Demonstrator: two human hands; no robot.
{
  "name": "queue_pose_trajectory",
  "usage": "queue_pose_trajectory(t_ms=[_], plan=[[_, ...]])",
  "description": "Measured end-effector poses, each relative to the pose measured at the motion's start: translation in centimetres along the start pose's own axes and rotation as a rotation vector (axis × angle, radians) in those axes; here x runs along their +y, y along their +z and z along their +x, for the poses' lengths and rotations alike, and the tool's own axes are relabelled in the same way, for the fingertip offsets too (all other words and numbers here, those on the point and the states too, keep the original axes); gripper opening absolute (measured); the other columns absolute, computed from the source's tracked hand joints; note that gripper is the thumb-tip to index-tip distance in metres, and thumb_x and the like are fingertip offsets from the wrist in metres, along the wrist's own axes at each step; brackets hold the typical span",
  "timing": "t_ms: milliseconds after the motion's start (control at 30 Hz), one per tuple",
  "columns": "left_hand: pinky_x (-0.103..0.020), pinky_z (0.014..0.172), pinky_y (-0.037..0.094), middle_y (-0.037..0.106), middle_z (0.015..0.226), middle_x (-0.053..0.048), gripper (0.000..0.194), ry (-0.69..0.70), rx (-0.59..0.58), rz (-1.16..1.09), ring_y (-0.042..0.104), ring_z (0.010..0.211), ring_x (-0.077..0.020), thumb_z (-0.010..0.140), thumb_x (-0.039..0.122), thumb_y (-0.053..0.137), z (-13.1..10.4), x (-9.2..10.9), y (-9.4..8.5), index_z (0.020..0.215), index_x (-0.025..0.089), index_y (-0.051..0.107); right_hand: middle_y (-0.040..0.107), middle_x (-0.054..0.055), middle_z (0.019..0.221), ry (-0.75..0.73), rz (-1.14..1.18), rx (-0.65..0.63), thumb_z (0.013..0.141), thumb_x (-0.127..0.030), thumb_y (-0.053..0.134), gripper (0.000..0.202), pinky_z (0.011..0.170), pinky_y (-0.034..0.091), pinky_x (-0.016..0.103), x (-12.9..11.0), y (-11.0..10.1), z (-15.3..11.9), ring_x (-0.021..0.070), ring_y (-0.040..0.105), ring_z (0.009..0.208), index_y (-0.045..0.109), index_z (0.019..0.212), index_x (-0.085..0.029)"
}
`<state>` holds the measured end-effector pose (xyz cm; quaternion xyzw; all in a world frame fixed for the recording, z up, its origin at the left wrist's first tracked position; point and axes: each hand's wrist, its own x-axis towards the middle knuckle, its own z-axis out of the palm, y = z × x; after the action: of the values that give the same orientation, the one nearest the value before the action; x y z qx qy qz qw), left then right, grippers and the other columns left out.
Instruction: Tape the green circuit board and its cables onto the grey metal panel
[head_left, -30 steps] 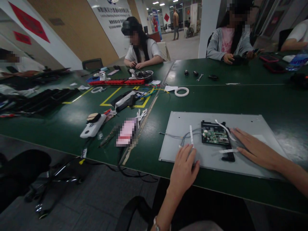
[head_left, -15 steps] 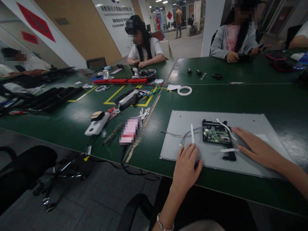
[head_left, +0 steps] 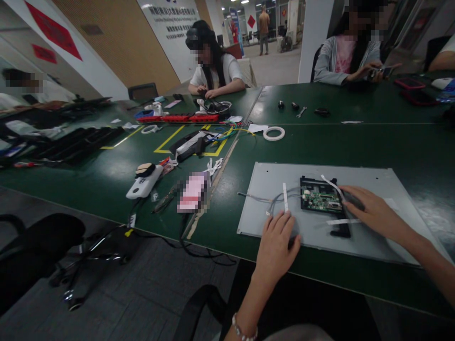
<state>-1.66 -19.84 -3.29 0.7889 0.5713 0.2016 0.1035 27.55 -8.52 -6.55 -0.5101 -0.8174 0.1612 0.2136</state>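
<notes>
A light grey flat panel [head_left: 263, 184] lies on the table in front of me. On it rests a black plastic bracket [head_left: 343, 231] carrying a green circuit board [head_left: 318, 200]. Thin grey cables [head_left: 279, 198] run from the board to the left. My left hand [head_left: 275, 246] lies on the panel's front edge, fingers extended, its fingertips at the lower end of a white tape strip [head_left: 285, 196]. My right hand [head_left: 373, 213] is open and arched beside the bracket's right side, its fingertips at another white strip [head_left: 330, 182]. A third strip [head_left: 341, 221] lies below its thumb.
A white tape roll [head_left: 273, 133] lies beyond the panel. To the left are a pink-screened phone [head_left: 193, 192], a white device [head_left: 145, 182], a black-and-white part [head_left: 190, 146] and red trays [head_left: 174, 118]. A small wrench [head_left: 302, 112] lies farther back. Other people sit around the table.
My right hand has lifted and arched, its fingers drawn in from lying flatter on the panel. My left hand stays in place. Across the table, one person's hands have moved together around a held object.
</notes>
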Motion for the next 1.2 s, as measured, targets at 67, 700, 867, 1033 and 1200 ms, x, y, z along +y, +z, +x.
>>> queue_pose_trajectory(t_ms=[67, 700, 867, 1033, 1200], plan=[[-0.047, 0.114, 0.027, 0.048, 0.14, -0.007, 0.041, 0.001, -0.003, -0.004, 0.038, 0.134, -0.0222, 0.09, 0.027, 0.049, 0.0, 0.0, 0.0, 0.131, 0.021, 0.046, 0.052, 0.006, 0.13, 0.028, 0.04, 0.035, 0.091, -0.046, 0.041, 0.045, 0.096, 0.047, 0.044, -0.2, 0.0, 0.3, 0.025, 0.054, 0.113, 0.051, 0.128, -0.024], [-0.047, 0.114, 0.026, 0.047, 0.141, -0.006, 0.04, -0.005, -0.021, 0.028, 0.037, 0.134, -0.0221, 0.092, 0.027, 0.047, 0.3, 0.0, 0.0, 0.131, 0.022, 0.045, 0.067, 0.004, 0.087, 0.32, 0.228, 0.039, 0.076, -0.044, 0.057, 0.041, 0.072, 0.049, 0.032, 0.2, 0.0, 1.6, 0.019, 0.064, 0.077, 0.063, 0.108, -0.02], [-0.048, 0.114, 0.027, 0.047, 0.141, -0.006, 0.04, -0.003, -0.03, 0.035, 0.037, 0.134, -0.0228, 0.092, 0.027, 0.046, 0.3, 0.0, -0.1, 0.131, 0.021, 0.045, 0.066, 0.003, 0.085, 0.325, 0.24, 0.05, 0.076, -0.04, 0.057, 0.039, 0.07, 0.047, 0.029, 0.2, 0.3, 1.9, 0.0175, 0.062, 0.076, 0.062, 0.109, -0.02], [-0.048, 0.113, 0.028, 0.048, 0.139, -0.006, 0.038, 0.008, -0.004, 0.033, 0.037, 0.133, -0.0234, 0.091, 0.025, 0.048, 0.3, 0.0, 0.1, 0.129, 0.022, 0.046, 0.065, 0.004, 0.093, 0.295, 0.151, 0.096, 0.076, -0.041, 0.058, 0.038, 0.071, 0.045, 0.029, 0.5, 0.7, 1.8, 0.0173, 0.06, 0.079, 0.064, 0.108, -0.02], [-0.044, 0.107, 0.038, 0.054, 0.13, -0.008, 0.032, -0.02, 0.093, -0.031, 0.049, 0.122, -0.0229, 0.089, 0.02, 0.048, 0.8, -0.4, -0.1, 0.121, 0.021, 0.051, 0.062, 0.006, 0.097, 0.273, 0.111, 0.093, 0.078, -0.041, 0.056, 0.033, 0.072, 0.044, 0.029, 0.2, 0.6, 2.0, 0.017, 0.059, 0.08, 0.068, 0.102, -0.021]])
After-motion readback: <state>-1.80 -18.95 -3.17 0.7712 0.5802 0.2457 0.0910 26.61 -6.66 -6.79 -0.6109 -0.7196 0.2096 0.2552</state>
